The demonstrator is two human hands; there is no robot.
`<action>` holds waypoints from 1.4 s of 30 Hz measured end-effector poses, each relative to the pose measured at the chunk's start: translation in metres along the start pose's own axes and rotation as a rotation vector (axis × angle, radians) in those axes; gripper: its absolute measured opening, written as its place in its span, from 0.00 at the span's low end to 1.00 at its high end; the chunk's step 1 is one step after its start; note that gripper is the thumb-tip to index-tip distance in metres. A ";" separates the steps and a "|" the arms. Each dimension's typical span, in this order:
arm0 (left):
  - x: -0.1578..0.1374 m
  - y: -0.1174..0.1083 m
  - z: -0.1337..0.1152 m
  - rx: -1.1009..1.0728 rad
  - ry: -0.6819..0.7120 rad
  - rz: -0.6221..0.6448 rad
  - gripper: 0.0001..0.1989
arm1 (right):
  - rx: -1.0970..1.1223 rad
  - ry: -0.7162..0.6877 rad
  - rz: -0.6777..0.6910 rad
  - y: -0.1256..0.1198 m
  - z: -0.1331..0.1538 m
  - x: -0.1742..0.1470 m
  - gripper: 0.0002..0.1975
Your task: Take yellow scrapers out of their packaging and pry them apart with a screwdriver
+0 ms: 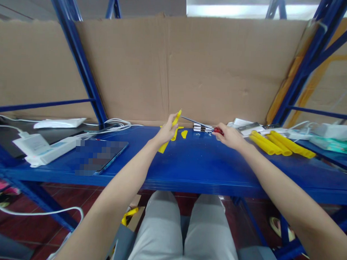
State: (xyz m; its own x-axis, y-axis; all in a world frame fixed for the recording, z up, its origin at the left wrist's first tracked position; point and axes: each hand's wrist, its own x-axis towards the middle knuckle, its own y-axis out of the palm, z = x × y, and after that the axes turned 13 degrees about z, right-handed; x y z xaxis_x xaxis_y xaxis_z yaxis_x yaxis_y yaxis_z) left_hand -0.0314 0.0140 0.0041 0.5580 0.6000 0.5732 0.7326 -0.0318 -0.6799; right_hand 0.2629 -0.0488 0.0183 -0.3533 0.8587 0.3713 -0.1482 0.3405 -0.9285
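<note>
Above the far middle of the desk [206, 165], the left hand [167, 131] grasps a yellow piece [177, 117] and the right hand [228, 136] a red-handled tool [218, 130], apparently a lining-up step that calls for steady aim.

Blue metal table [200, 165], surface smooth and slightly shiny. Left side: flat dark tablet [112, 156], partly blurred, near front edge; white power strip [54, 150] just beside it, set slantwise; white cables [116, 124] looped behind. Middle, toward back: yellow scraps [184, 134], lying loose; small black-and-white items [202, 128] by back edge. Right: yellow tubes [265, 144] lying side by side, slanted, ends toward front. Behind tubes: white boxes [242, 126], details unclear.
</note>
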 end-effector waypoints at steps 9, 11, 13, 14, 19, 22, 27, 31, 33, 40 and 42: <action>0.000 -0.003 0.001 0.013 -0.005 -0.005 0.26 | -0.008 -0.038 0.004 0.007 0.001 0.005 0.12; 0.000 -0.002 -0.001 0.007 -0.010 -0.011 0.26 | -0.003 0.021 0.021 0.006 0.002 0.003 0.12; 0.001 -0.001 -0.002 -0.003 -0.022 -0.018 0.25 | 0.022 0.053 0.051 0.006 0.003 0.003 0.13; 0.001 0.000 -0.002 -0.006 -0.030 -0.022 0.25 | 0.040 0.051 0.064 0.007 0.002 0.003 0.13; 0.001 0.001 0.002 -0.023 -0.038 -0.027 0.24 | 0.084 -0.070 0.110 0.013 -0.002 0.008 0.13; 0.001 0.000 0.001 -0.028 -0.039 -0.031 0.24 | 0.044 -0.064 0.078 0.011 -0.001 0.007 0.12; 0.000 0.001 -0.004 -0.019 -0.080 -0.051 0.23 | -0.008 0.038 0.056 0.006 0.000 0.002 0.12; -0.001 0.001 -0.004 -0.004 -0.098 -0.060 0.23 | 0.048 -0.008 0.074 0.007 -0.002 0.003 0.13; -0.001 0.001 -0.004 -0.001 -0.124 -0.043 0.23 | 0.074 -0.060 0.076 0.008 -0.003 0.005 0.12; -0.001 -0.001 -0.008 0.009 -0.124 -0.057 0.23 | 0.018 -0.019 0.008 0.007 -0.001 0.002 0.11; -0.001 -0.001 -0.008 -0.005 -0.125 -0.055 0.23 | 0.011 0.007 0.006 0.007 -0.001 0.001 0.12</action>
State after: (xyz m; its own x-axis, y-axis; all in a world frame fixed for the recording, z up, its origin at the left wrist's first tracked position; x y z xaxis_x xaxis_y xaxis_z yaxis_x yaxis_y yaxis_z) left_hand -0.0300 0.0070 0.0076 0.4641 0.6956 0.5484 0.7631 0.0004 -0.6462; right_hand 0.2626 -0.0448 0.0120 -0.3480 0.8631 0.3660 -0.1561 0.3316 -0.9304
